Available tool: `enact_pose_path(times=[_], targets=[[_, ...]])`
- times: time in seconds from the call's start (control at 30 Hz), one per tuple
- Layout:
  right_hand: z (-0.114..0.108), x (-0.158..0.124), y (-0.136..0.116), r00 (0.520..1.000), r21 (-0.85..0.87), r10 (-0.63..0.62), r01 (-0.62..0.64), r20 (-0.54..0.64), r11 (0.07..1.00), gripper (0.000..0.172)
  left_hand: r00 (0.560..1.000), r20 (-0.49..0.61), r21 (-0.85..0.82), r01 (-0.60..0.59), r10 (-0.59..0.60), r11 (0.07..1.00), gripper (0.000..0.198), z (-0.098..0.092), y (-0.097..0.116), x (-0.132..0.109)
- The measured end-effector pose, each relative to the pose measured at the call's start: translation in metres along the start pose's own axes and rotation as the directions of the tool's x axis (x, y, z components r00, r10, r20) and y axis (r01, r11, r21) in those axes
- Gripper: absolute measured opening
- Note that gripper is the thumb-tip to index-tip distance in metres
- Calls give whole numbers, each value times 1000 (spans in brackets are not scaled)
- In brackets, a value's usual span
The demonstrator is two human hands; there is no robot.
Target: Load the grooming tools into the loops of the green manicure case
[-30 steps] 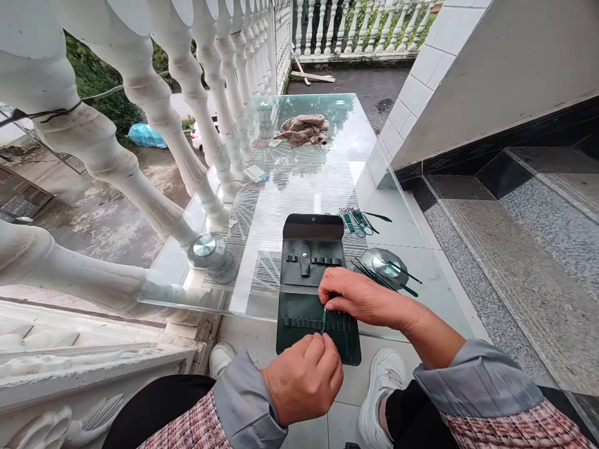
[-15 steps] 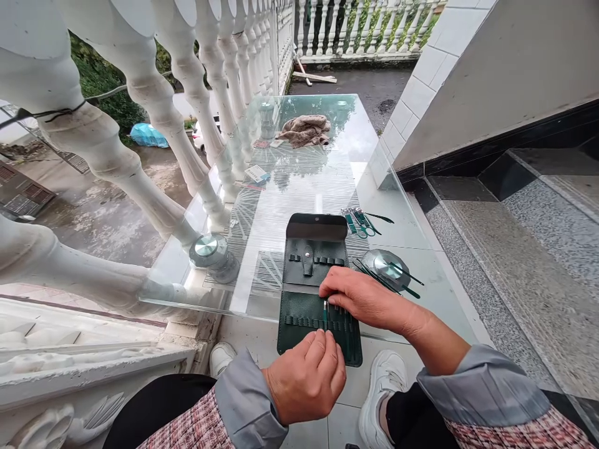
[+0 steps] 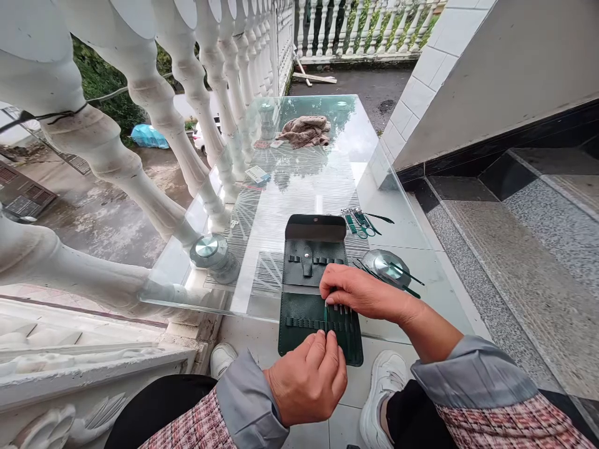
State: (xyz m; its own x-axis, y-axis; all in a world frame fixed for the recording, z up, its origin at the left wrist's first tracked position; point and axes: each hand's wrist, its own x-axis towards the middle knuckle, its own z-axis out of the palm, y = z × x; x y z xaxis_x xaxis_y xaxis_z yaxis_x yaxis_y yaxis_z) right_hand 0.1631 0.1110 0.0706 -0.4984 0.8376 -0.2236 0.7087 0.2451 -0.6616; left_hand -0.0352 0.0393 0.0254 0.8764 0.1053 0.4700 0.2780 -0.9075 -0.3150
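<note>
A dark green manicure case [image 3: 294, 305] lies unfolded at the near edge of the glass table, partly overhanging it. A slim green-handled manicure tool [image 3: 326, 317] stands in its loop strip. My right hand [image 3: 358, 292] is closed in a pinch at the tool's metal upper end. Below the strip, the fingertips of my left hand [image 3: 309, 377] pinch together at its lower end, which they hide. Several slim tools sit in the loops to the right, partly under my right hand. Straps on the case's upper panel [image 3: 292, 272] hold nothing visible.
On the glass table [image 3: 304, 187] to the right lie nail clippers and small scissors [image 3: 359, 223], with several slim green tools [image 3: 407, 277] nearer. A brown cloth [image 3: 305, 131] and a small card [image 3: 257, 174] lie farther back. White balusters [image 3: 145, 168] line the left; stone steps [image 3: 505, 231] rise at right.
My right hand has tipped slightly and its wrist has lowered, with the fingers now closed at the tool's upper end. My left hand has barely moved.
</note>
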Motion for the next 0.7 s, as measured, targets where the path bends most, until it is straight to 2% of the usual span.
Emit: enact_pose_path(times=[0.27, 0.37, 0.5, 0.6, 0.7], targets=[[-7, 2, 13, 982, 38, 55, -49, -178, 998, 9, 1000, 17, 4, -12, 12, 1000, 29, 0, -1, 0], [-5, 2, 7, 966, 106, 154, -135, -206, 985, 8, 1000, 0, -6, -4, 4, 1000, 28, 1, -1, 0], [3, 4, -6, 909, 208, 321, -271, -265, 940, 6, 1000, -7, -9, -4, 3, 1000, 28, 1, -1, 1], [9, 5, -13, 904, 226, 335, -279, -264, 933, 7, 1000, -3, -17, -4, 4, 1000, 28, 1, -1, 1], [13, 3, -15, 929, 129, 291, -267, -227, 955, 10, 1000, -13, -29, -11, 10, 1000, 28, 0, -1, 2]])
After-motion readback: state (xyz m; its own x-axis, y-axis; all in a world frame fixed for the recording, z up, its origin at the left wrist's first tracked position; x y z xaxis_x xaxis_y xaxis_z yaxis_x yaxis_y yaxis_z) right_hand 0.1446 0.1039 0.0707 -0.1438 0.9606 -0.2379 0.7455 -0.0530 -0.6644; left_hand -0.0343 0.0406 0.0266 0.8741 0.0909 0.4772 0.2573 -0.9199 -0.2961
